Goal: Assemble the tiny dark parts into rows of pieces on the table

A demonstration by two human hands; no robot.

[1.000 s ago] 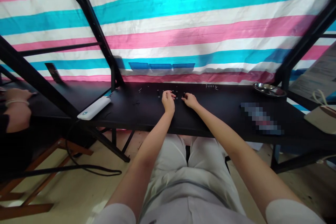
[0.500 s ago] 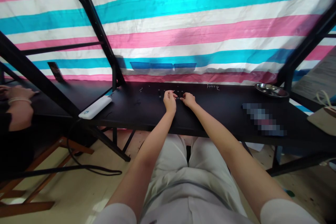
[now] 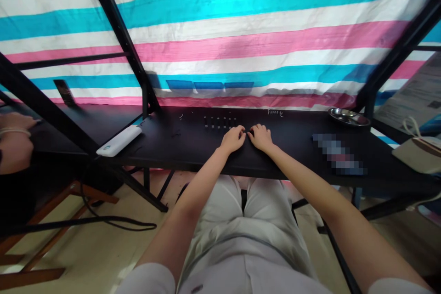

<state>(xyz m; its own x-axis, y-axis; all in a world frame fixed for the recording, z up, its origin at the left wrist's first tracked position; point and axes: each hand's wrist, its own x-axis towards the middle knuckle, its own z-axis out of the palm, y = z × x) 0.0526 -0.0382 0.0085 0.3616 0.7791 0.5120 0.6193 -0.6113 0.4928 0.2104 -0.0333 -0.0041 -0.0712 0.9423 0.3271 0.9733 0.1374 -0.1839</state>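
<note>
My left hand (image 3: 234, 138) rests on the black tabletop (image 3: 292, 142), its fingers bent and apart, with nothing visible in it. Close to its right, my right hand (image 3: 261, 137) lies on the surface with fingers spread, holding nothing I can see. Just beyond my left hand, several small dark pieces with pale ends (image 3: 218, 122) stand in a row. Farther back on the right are small white comb-like bits (image 3: 275, 112). A few thin white scraps (image 3: 181, 116) lie toward the left.
A long white device (image 3: 120, 141) lies left; a shiny metal dish (image 3: 349, 117) sits at the back right. Nearer is a pixelated item (image 3: 339, 154). A beige bag (image 3: 415, 154) stands far right. Another person's hand (image 3: 17, 121) is at far left. Black frame bars (image 3: 119, 27) flank the table.
Both hands have moved toward me and slightly right, away from the small dark pieces, so the row shows fully. The fingers have loosened onto the tabletop. The view has shifted slightly.
</note>
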